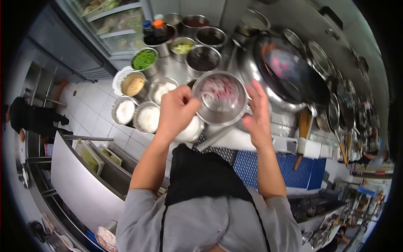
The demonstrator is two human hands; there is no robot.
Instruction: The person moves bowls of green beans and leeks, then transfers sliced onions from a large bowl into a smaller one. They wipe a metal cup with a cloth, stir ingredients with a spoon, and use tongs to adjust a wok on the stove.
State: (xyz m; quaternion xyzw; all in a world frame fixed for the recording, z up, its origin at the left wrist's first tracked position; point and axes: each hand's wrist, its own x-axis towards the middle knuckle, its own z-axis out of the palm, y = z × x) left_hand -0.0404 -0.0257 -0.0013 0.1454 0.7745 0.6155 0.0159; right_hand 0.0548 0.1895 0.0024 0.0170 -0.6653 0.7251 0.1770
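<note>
A round metal bowl (219, 110) with sliced red onion (219, 89) in it is tilted toward me at mid-view. At its left rim, my left hand (178, 110) is closed, thumb and fingers pinching the edge. My right hand (258, 113) is by the right rim, its fingers stretched out and apart from the thumb. Whether it touches the bowl is hard to see. Below the bowl, a metal handle or bar (216, 138) sticks out. Beside my left hand stand metal pots with white powder or paste (147, 119).
Chopped green vegetables (144, 59), dark sauces (203, 58) and bottles (159, 28) crowd the steel counter. A black wok (294, 69) sits at right, near a wooden-handled brush (303, 130). An open drawer (90, 161) is at left. A person in black (35, 117) stands far left.
</note>
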